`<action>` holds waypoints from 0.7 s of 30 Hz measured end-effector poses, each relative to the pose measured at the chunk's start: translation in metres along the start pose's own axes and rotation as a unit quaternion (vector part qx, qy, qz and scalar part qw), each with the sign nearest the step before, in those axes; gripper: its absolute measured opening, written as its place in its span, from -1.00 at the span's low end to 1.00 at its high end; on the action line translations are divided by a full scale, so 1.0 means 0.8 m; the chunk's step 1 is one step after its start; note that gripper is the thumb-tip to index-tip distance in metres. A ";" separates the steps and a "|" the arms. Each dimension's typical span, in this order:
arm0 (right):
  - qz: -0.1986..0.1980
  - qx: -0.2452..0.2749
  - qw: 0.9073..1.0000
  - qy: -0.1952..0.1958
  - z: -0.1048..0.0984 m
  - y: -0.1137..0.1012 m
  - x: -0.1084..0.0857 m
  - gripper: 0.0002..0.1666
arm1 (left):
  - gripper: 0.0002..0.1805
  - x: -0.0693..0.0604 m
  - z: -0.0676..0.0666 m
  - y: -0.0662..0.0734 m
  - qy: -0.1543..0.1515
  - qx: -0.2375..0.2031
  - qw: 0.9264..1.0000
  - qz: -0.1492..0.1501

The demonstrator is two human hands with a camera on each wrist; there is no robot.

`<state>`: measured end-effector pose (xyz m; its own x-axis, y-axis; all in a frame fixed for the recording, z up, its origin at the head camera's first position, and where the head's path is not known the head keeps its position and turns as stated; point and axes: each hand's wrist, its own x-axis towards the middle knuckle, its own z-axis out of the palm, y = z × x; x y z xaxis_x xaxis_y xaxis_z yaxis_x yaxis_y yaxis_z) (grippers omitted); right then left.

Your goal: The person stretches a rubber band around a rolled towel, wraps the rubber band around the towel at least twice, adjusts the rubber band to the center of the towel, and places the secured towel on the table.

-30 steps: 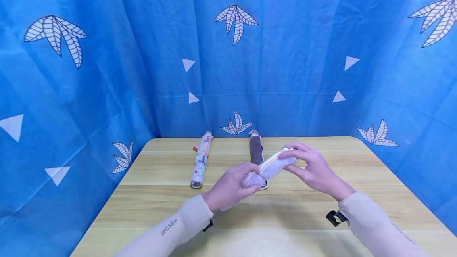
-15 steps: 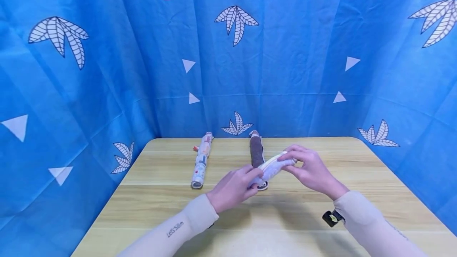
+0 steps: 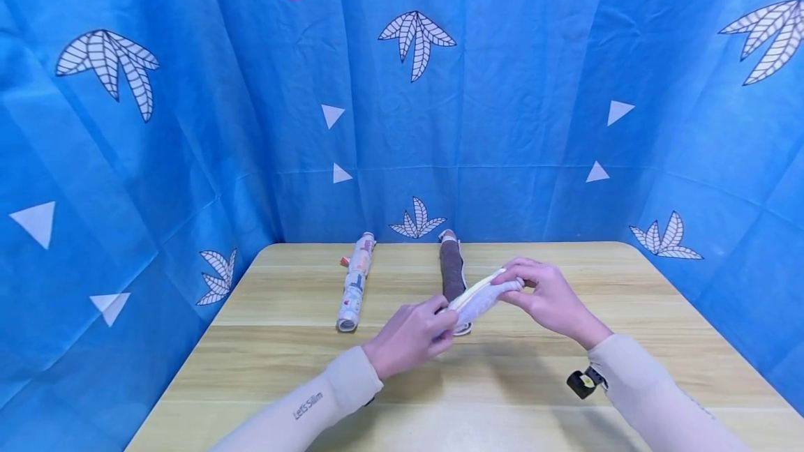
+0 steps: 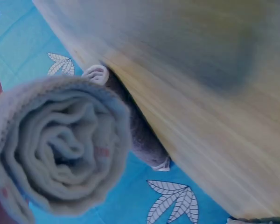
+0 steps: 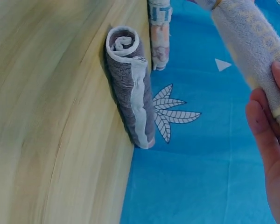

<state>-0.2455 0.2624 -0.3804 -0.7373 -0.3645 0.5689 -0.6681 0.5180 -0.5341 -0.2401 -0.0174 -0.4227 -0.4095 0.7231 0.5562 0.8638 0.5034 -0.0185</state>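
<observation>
A rolled pale lilac-grey towel (image 3: 482,300) with a yellowish edge is held slanting above the table, between both hands. My left hand (image 3: 410,337) grips its lower near end, and my right hand (image 3: 554,300) pinches the upper far end with thumb and fingers. In the left wrist view the spiral end of that towel (image 4: 67,147) faces the camera, its layers loosely coiled. The right wrist view has the towel (image 5: 245,44) running down into the fingers of my right hand (image 5: 273,154). Beyond it, partly covered by it, lies a dark brown rolled towel (image 3: 451,264) with white trim.
A white patterned rolled towel (image 3: 356,281) with a small orange tag lies left of the brown one. Both rest on the wooden table (image 3: 283,368), near its back edge. A blue printed curtain (image 3: 521,89) surrounds the back and sides.
The held towel was bent near my left hand a second ago and now runs straighter. My left hand has shifted slightly along it, and my right hand has lowered a little.
</observation>
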 end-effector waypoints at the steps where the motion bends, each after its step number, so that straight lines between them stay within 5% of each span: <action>1: 0.008 0.003 1.000 -0.003 -0.001 0.000 -0.001 -0.70 | -0.85 -0.001 0.001 -0.001 0.004 -0.006 1.000 0.001; 5: 0.039 0.020 0.999 -0.016 -0.004 -0.001 -0.001 -0.76 | -0.81 -0.003 -0.002 -0.003 -0.004 -0.082 0.995 -0.048; 7: 0.058 0.038 0.997 -0.026 -0.004 -0.002 0.001 -0.80 | -0.81 -0.003 -0.005 -0.004 -0.017 -0.152 0.983 -0.098; 12: 0.092 0.089 0.990 -0.057 -0.005 -0.006 0.005 -0.81 | -0.85 -0.004 -0.004 -0.010 -0.035 -0.325 0.923 -0.205; 18: 0.081 0.131 0.985 -0.081 -0.008 -0.001 0.002 -0.73 | -0.86 -0.002 -0.003 -0.015 -0.053 -0.448 0.859 -0.242; 21: 0.071 0.151 0.982 -0.091 -0.010 0.002 0.000 -0.60 | -0.86 0.000 -0.005 -0.017 -0.067 -0.485 0.835 -0.252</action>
<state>-0.2454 0.2692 -0.3766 -0.8123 -0.4511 0.3697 -0.5367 0.3298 -0.7767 -0.2504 -0.0261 -0.4188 -0.7653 0.6148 0.1907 0.3763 0.1869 0.9074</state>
